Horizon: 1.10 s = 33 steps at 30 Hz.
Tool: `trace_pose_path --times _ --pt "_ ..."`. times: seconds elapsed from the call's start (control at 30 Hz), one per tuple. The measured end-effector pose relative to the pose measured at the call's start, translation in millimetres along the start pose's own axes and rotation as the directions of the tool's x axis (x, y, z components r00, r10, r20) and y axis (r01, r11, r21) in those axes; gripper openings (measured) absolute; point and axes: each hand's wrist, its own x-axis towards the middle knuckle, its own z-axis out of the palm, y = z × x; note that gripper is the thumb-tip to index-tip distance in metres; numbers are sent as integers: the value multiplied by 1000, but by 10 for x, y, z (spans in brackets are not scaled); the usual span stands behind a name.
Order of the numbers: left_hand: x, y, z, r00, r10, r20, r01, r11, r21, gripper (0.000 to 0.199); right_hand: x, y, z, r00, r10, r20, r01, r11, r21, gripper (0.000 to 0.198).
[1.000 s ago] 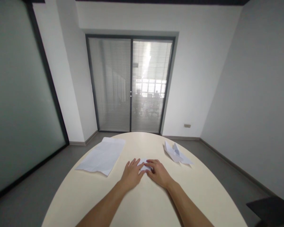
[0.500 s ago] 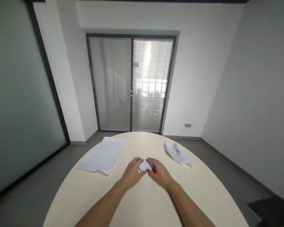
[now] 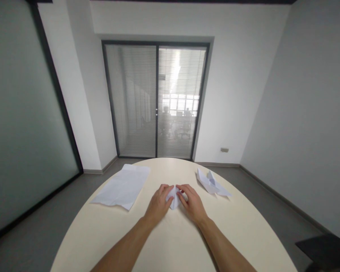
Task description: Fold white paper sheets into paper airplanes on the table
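Observation:
A small folded piece of white paper [image 3: 174, 203] is between my two hands, over the middle of the round table [image 3: 170, 238]. My left hand [image 3: 159, 200] pinches its left side with thumb and fingers. On the opposite side, my right hand [image 3: 192, 202] grips the paper in the same way, fingertips at the upper edge. A crease runs down the paper's middle, and its lower tip points toward me. Parts of both sides are hidden under my fingers.
Flat white paper sheets [image 3: 123, 187] lie at the table's left. Toward the right edge rest folded paper boats [image 3: 211, 184], overlapping. Beyond the table is a glass door [image 3: 157, 100] with blinds. A dark flat object [image 3: 325, 249] shows at lower right.
Both thumbs have moved up from the paper's lower edge to its middle, and the fingertips have shifted up slightly. The paper's lower tip now shows. The sheets and boats stay put.

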Motion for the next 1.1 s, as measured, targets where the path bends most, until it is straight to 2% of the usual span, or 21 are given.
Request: trace_pose_path --times 0.2,0.43,0.77,1.1 --pt "23 19 -37 996 44 -72 -45 999 -17 19 5 -19 1 998 -68 -13 68 998 -5 23" --pt "44 72 -73 988 86 -124 -84 996 22 23 8 -76 10 986 -166 20 167 985 -45 30" --pt "47 87 -109 981 83 -174 -75 996 56 23 14 -135 -16 984 -177 25 178 981 -72 31" --pt "46 79 -98 983 43 -178 -48 999 -23 20 8 -139 -22 989 -141 41 143 987 -68 16"
